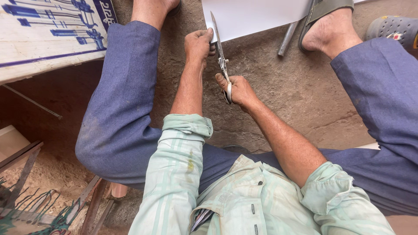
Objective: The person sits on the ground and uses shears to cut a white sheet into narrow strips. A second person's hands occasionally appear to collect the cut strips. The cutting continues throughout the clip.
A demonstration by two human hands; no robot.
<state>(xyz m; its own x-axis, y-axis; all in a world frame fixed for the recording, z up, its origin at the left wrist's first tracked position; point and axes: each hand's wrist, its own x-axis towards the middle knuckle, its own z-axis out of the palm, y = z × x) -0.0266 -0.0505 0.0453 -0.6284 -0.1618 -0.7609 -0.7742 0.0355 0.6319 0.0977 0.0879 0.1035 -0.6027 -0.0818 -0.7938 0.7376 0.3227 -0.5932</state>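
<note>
I count two hands at work. My left hand grips the near edge of one white sheet lying on the ground between my feet. My right hand is clenched around the handles of one pair of metal shears, blades at the sheet's edge. One metal rod lies beside my right sandal.

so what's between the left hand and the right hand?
In the head view, the metal shears run between them: the right hand grips the handles, and the blades pass beside the left hand at the white sheet edge. Otherwise bare ground.
</note>
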